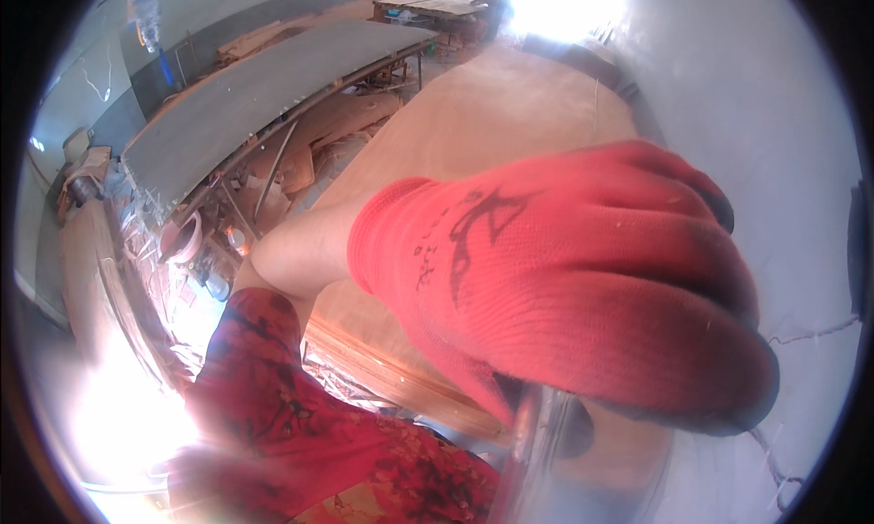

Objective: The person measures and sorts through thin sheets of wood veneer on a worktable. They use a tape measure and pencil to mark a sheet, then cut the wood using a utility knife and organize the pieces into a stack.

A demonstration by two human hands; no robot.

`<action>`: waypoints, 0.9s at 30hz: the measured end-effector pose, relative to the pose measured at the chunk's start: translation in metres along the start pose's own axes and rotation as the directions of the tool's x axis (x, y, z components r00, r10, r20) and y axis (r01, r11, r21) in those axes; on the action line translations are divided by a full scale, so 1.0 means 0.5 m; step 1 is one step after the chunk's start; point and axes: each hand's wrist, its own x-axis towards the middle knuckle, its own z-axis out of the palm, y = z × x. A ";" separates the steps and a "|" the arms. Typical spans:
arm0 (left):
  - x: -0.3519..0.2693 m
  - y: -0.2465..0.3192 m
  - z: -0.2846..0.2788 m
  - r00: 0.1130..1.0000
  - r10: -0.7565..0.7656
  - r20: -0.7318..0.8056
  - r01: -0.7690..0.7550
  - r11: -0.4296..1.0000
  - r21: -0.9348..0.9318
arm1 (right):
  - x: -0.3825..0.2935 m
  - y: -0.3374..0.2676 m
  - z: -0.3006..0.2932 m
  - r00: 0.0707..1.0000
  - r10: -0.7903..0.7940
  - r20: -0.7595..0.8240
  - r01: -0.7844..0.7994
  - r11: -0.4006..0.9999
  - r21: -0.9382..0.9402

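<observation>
My left hand (580,285), in a red knit glove with dark-coated fingertips and black print on its back, is raised close to the camera. Its fingers curl around a shiny, partly see-through object (529,449), too blurred to name. The fingers hide much of it. Beneath the hand, a stack of thin wood veneer sheets (519,107) reaches away from me, its layered edge showing near my body. The red patterned sleeve (252,346) of my clothing covers my upper arm. My right hand is out of view.
A long table with a grey top (273,87) stands to the left, with veneer scraps (293,162) under it. A pink basin (183,238) sits near its close end. More boards (102,271) lie at far left. A pale wall (744,114) rises on the right.
</observation>
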 end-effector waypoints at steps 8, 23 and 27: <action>0.015 0.019 -0.005 0.998 -0.051 0.029 0.051 0.999 0.015 | -0.005 -0.011 -0.003 1.000 0.014 -0.009 -0.014 1.000 -0.010; 0.017 0.046 -0.015 0.996 -0.082 0.017 0.082 0.997 -0.011 | -0.006 -0.015 -0.007 1.000 -0.021 0.002 0.021 1.000 -0.019; 0.020 0.052 -0.017 0.997 -0.078 0.012 0.078 0.997 -0.011 | -0.002 -0.030 -0.004 0.999 -0.049 -0.011 0.049 0.998 0.031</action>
